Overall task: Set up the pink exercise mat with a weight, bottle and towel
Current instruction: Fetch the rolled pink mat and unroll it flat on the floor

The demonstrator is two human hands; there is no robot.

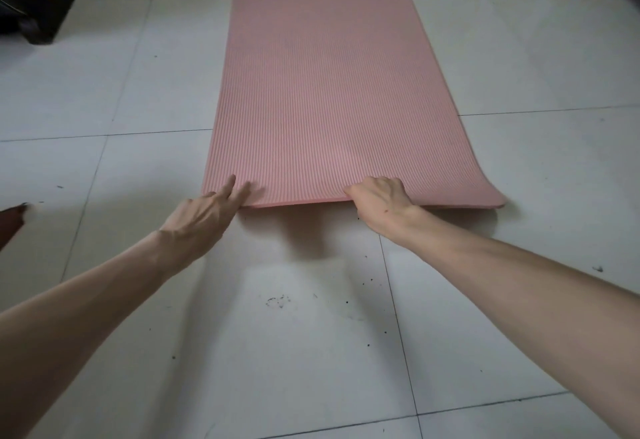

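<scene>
Head view: you are reaching both bare arms down to the near edge of the pink exercise mat [322,92], which is lying unrolled on the white tiled floor [104,92] and stretching away from you. Your left hand [204,216] is pressing straight fingers onto its near left corner. Your right hand [379,201] is curling round the edge, gripping it.

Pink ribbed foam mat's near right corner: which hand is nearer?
Right. The right hand grips the mat's near edge, left of that corner; the left hand touches the opposite corner.
</scene>
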